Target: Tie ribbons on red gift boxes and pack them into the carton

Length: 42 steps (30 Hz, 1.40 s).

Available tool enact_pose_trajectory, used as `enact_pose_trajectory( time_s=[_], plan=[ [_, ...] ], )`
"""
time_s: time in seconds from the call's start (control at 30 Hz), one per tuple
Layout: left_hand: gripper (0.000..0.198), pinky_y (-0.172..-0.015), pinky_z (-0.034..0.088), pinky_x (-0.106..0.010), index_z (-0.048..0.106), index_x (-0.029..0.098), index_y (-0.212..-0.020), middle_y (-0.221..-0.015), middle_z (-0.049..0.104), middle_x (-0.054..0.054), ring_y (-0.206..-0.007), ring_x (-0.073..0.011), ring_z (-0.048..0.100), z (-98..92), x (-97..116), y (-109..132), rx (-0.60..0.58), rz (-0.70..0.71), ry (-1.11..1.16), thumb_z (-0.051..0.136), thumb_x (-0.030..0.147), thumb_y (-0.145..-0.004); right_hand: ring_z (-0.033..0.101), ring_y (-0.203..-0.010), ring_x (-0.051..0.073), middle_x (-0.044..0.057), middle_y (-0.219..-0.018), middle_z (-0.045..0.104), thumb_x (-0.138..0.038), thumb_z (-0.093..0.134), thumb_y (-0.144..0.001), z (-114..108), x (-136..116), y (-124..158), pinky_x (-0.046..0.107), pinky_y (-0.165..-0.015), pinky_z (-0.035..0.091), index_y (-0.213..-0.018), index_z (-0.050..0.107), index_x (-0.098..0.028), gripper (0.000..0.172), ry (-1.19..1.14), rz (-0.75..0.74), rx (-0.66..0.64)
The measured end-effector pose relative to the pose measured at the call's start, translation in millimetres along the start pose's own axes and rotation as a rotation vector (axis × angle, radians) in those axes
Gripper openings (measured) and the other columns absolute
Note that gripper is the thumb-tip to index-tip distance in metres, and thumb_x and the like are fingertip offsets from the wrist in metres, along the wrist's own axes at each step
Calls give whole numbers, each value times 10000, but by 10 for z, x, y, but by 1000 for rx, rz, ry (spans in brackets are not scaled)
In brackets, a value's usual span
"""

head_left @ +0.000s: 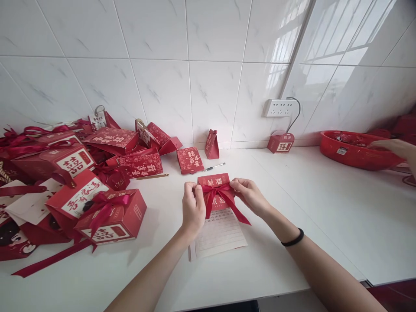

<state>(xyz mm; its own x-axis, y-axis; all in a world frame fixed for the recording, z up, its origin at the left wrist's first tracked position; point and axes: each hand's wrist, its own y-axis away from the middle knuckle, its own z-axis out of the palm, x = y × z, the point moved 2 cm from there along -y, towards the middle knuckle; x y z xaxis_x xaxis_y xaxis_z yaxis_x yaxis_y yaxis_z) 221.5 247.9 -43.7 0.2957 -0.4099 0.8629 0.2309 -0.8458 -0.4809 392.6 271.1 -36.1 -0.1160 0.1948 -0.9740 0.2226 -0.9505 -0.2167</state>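
A small red gift box (213, 179) with pale lettering stands in front of me, a dark red ribbon (222, 190) tied in a bow across it. My left hand (193, 205) pinches the bow's left loop between thumb and fingers. On the other side, my right hand (250, 196) pinches the right loop. Two ribbon tails hang down from the knot. Under and in front of the box lies a lined notebook (221, 242) with handwriting, its upper part covered by the box and bow.
Many red boxes, one a ribboned box (112, 214), are piled at left. Behind mine are a flat red box (190, 160), a triangular box (212, 145) and a pen (214, 167). At right, another person's hand (398, 148) reaches over a red basket (354, 158). A power strip (282, 108) hangs on the wall.
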Motion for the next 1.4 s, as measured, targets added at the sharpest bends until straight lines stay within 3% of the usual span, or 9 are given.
enact_pose_trajectory(
  time_s=[0.13, 0.27, 0.33, 0.5, 0.67, 0.77, 0.9, 1.1, 1.4],
  plan=[
    [205, -498, 349, -218, 369, 226, -721, -599, 391, 51, -515, -110, 367, -5, 30, 4, -1, -41, 73, 385, 310, -907, 477, -733, 179, 20, -773, 504, -417, 532, -878, 72, -255, 226, 336, -693, 393, -815, 512, -199, 227, 439, -600, 282],
    [223, -524, 366, -216, 400, 215, -711, -615, 422, 47, -542, -104, 403, -17, 36, -17, -50, -72, 156, 436, 343, -890, 542, -994, 265, 122, -1004, 585, -461, 487, -916, 383, -314, 408, 440, -856, 424, -1020, 548, -159, 325, 967, -1133, -90],
    [226, -523, 364, -214, 403, 213, -706, -608, 418, 50, -541, -102, 403, -20, 20, -25, -71, -92, 175, 451, 349, -880, 529, -1086, 261, 157, -1112, 577, -365, 434, -967, 473, -238, 399, 442, -918, 432, -1114, 534, -125, 299, 1121, -1138, -220],
    [217, -541, 365, -220, 382, 212, -671, -602, 413, 47, -555, -106, 404, -8, -14, -44, -57, -31, 138, 448, 302, -857, 589, -1002, 197, 129, -1021, 632, -8, 393, -930, 456, -85, 330, 372, -898, 498, -1096, 559, -94, 250, 1151, -1136, -171],
    [192, -596, 400, -245, 371, 215, -669, -633, 422, 32, -596, -123, 433, -43, -47, -90, -18, -3, 69, 448, 273, -835, 635, -938, 175, 105, -941, 682, -40, 411, -943, 405, -96, 381, 381, -900, 521, -1026, 600, -101, 215, 1014, -1201, -186],
    [104, -829, 441, -322, 474, 221, -882, -926, 552, -28, -910, -180, 542, -100, -24, -144, -16, 74, 19, 507, 259, -790, 634, -998, 193, 105, -977, 700, -54, 435, -941, 420, -121, 414, 390, -894, 530, -1076, 604, -88, 219, 1012, -1241, -208],
    [192, -1057, 329, -419, 593, 240, -987, -1295, 487, -69, -1265, -238, 415, -98, 75, -200, -268, 195, -35, 526, 305, -819, 632, -1029, 205, 108, -983, 710, -53, 437, -935, 469, -148, 437, 382, -858, 553, -1093, 608, -69, 234, 988, -1297, -222],
    [115, -1060, 354, -371, 643, 223, -876, -1295, 520, -64, -1267, -223, 447, -64, 164, -206, -489, 200, -57, 571, 291, -817, 662, -938, 212, 118, -923, 719, -50, 496, -910, 551, -166, 467, 355, -796, 565, -984, 646, -55, 168, 942, -1355, -221],
    [109, -1000, 418, -365, 664, 219, -764, -1176, 548, -62, -1170, -226, 521, -60, 177, -202, -517, 169, -70, 580, 276, -803, 644, -881, 194, 103, -935, 717, -38, 426, -932, 580, -201, 559, 327, -611, 497, -1066, 629, -53, 244, 1026, -1377, -185]
  ],
)
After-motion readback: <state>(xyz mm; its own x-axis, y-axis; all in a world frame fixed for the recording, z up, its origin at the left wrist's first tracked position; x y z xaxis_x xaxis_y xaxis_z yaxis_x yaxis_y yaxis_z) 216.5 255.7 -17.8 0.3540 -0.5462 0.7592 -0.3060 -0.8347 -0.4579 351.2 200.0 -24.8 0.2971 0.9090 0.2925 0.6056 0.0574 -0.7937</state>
